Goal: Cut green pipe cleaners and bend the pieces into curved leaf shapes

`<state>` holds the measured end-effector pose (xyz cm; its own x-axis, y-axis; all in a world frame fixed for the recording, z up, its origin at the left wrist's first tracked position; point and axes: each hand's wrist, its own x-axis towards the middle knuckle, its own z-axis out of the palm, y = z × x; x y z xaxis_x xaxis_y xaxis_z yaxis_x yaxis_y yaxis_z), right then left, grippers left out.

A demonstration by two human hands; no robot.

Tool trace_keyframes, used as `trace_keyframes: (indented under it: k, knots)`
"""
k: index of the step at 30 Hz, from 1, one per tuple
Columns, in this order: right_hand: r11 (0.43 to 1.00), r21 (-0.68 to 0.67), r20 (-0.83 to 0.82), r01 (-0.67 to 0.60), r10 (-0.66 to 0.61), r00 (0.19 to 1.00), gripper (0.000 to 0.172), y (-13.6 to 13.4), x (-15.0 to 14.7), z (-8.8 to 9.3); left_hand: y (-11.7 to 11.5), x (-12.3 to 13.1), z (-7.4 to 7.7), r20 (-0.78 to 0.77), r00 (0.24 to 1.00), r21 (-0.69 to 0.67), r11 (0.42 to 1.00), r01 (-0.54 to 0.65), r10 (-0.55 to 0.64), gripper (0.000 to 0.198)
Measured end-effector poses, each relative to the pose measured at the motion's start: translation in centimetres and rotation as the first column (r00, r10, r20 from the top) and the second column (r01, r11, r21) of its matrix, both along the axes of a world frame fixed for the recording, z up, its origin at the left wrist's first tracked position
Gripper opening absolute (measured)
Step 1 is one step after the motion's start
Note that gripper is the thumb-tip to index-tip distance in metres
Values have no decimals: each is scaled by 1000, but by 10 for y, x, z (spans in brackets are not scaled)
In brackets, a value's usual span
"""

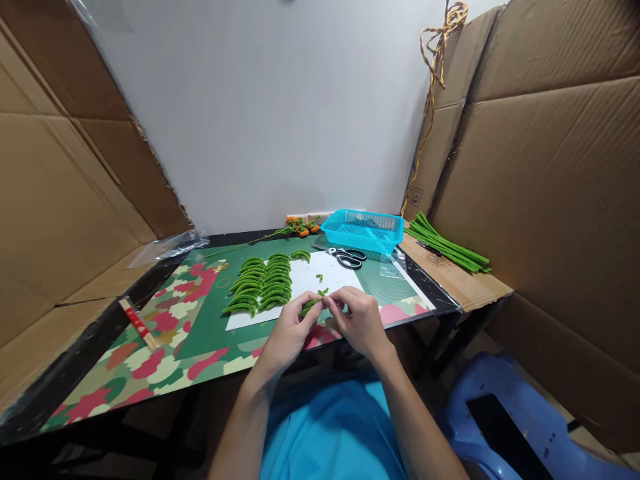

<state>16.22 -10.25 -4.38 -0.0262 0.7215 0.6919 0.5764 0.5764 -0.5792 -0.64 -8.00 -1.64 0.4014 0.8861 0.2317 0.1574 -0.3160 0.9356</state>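
My left hand [293, 327] and my right hand [357, 320] meet above the table's near edge, both pinched on a short green pipe cleaner [314, 301] bent between the fingertips. Just beyond them lies a white sheet [320, 277] bearing two rows of several bent green pipe cleaner pieces [263, 283]. A small green offcut [319, 277] rests on the sheet. Black-handled scissors [347, 256] lie behind the sheet.
A turquoise plastic basket [363, 230] stands at the back right. A bundle of straight green pipe cleaners [447, 250] lies on cardboard to the right. A stem with orange flowers [295, 229] lies at the back. A camouflage-patterned mat [165, 333] covers the table. Cardboard walls flank both sides; a blue stool [505, 420] is at lower right.
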Motion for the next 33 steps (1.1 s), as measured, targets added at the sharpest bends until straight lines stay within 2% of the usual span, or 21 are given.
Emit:
trace_keyframes:
  k: [9,16,21,26,29,33]
  knots:
    - [994,-82,-68,-70,64,996,27,-2,1,2,0,-2,-4,51,999,-105,994,24,-18,35]
    - [998,-69,3,-15,15,1000,31,-3,0,0,-4,1,-3,-30,997,106,992,-68,71,27]
    - [998,-18,38,64,-63,997,46,-5,-3,-2,-11,2,-1,-75,997,61,998,-31,36,26]
    - [992,-120,-121,40,-55,991,50,-3,-1,-1,-15,5,-4,-163,983,142,988,-67,90,27]
    - [975,-217,-240,-50,-4,971,50,-1,2,1,-17,8,-5,-176,977,160,983,-93,121,28]
    - [949,-273,-336,-161,62,940,51,-4,2,6,-20,9,-6,-166,972,184,974,-134,165,27]
